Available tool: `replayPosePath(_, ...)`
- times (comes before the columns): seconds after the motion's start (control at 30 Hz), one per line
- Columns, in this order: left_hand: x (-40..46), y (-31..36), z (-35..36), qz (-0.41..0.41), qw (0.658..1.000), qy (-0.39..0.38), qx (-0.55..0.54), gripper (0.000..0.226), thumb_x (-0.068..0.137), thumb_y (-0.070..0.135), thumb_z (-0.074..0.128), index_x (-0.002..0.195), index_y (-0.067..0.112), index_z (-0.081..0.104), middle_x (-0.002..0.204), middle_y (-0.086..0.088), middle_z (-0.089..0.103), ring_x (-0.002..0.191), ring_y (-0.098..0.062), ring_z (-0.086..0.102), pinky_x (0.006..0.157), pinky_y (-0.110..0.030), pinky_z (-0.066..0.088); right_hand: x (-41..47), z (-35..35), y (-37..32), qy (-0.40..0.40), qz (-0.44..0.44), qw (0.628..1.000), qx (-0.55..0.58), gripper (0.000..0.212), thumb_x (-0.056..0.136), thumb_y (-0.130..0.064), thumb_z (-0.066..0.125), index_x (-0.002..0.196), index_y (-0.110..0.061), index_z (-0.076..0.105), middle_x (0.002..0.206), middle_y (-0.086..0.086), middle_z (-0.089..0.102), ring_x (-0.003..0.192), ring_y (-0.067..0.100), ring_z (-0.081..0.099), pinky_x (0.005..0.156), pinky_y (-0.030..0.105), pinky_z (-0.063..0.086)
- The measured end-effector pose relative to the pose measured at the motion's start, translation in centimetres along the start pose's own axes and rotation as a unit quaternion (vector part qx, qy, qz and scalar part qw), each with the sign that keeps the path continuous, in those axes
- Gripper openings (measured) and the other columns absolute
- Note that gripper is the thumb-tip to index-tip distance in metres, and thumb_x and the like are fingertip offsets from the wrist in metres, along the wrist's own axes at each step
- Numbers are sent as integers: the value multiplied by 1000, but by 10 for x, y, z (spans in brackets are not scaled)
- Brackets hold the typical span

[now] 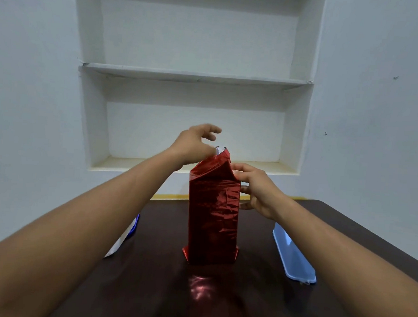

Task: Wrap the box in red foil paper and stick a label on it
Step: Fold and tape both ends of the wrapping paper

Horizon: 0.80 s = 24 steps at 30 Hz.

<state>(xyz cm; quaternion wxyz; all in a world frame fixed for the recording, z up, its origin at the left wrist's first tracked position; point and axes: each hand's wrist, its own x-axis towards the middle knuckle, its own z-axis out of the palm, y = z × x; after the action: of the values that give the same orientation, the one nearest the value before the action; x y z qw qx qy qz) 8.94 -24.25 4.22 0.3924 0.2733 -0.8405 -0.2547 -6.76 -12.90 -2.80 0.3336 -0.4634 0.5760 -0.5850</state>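
Foil covers the tall box (213,215), which stands upright near the middle of the dark wooden table (147,265), its red wrapping creased and shiny, with small flaps of red foil paper (212,168) jutting out at the bottom corners. At the top the paper is not folded flat: it rises in a slanted peak, and a bit of its white underside shows at the very tip. The left hand (194,142) is raised at that peak, its thumb touching the upper left edge of the paper while the other fingers (211,130) are spread and lifted clear above it; whether the thumb pinches the paper against anything cannot be told. The right hand (257,188) is at the box's upper right side, its fingertips curled onto the folded paper at the top right corner and the lower fingers lying against the side wall. A pale blue lid (292,256) lies flat on the table to the right of the box, well apart from it. To the left, partly hidden by the left forearm, a white sheet with a blue edge (125,234) rests on the table. A red reflection of the foil shines on the tabletop in front of the box. Behind the table stands a white wall with a recessed shelf niche (196,76).
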Motion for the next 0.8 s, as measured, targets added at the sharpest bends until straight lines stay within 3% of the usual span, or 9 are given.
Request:
replayPosePath(0.07,13,-5,6,-10,995,-93,35,54,91,9,67,139,33,61,126,6,62,83,-5,61,78,-23,50,0,0,0,-1,1,1000,-1,24,102,-22,55,110,-32,75,99,-4,71,97,19,65,87,48,54)
replayPosePath(0.13,24,-5,10,-19,988,-149,35,47,94,5,62,133,30,68,110,5,67,79,-8,61,76,-25,53,1,0,0,2,4,1000,3,24,101,-22,55,109,-33,75,99,-5,72,97,19,65,88,50,54)
replayPosePath(0.27,43,1,8,-33,983,-180,20,30,94,0,64,101,24,81,71,12,67,67,-10,59,68,-26,52,4,-2,3,4,10,1000,10,25,101,-21,56,113,-33,74,100,-5,71,95,19,65,94,56,53)
replayPosePath(0.37,53,1,-5,-71,972,-224,2,30,93,-1,65,101,24,80,83,10,73,80,-9,65,81,-31,52,7,-3,4,-4,13,1000,10,25,100,-19,57,113,-33,73,105,-4,71,97,19,65,96,60,51)
replayPosePath(0.43,55,-1,-12,-76,976,-202,0,30,91,1,68,103,26,80,93,9,77,86,-7,66,84,-33,49,8,-2,4,-8,17,1000,16,24,100,-19,58,112,-33,74,105,-4,72,99,19,66,96,63,51)
replayPosePath(0.53,51,-8,-8,-56,990,-126,15,24,88,7,73,101,25,81,94,4,78,86,-7,62,76,-32,43,9,-1,4,-9,22,999,27,26,101,-18,56,108,-35,75,104,-5,74,101,19,66,95,63,51)
replayPosePath(0.7,38,-14,9,-52,990,57,-116,19,94,11,66,103,22,79,95,4,71,85,-9,57,63,-19,41,11,-1,3,-12,33,999,23,30,98,-15,57,111,-36,74,107,-5,72,104,20,64,97,61,50)
replayPosePath(0.8,19,-9,14,-64,989,51,-120,24,95,24,70,118,22,71,102,8,66,83,-5,58,64,-21,41,12,-1,2,-20,36,999,17,30,98,-16,57,112,-38,73,110,-6,71,106,20,63,91,56,52)
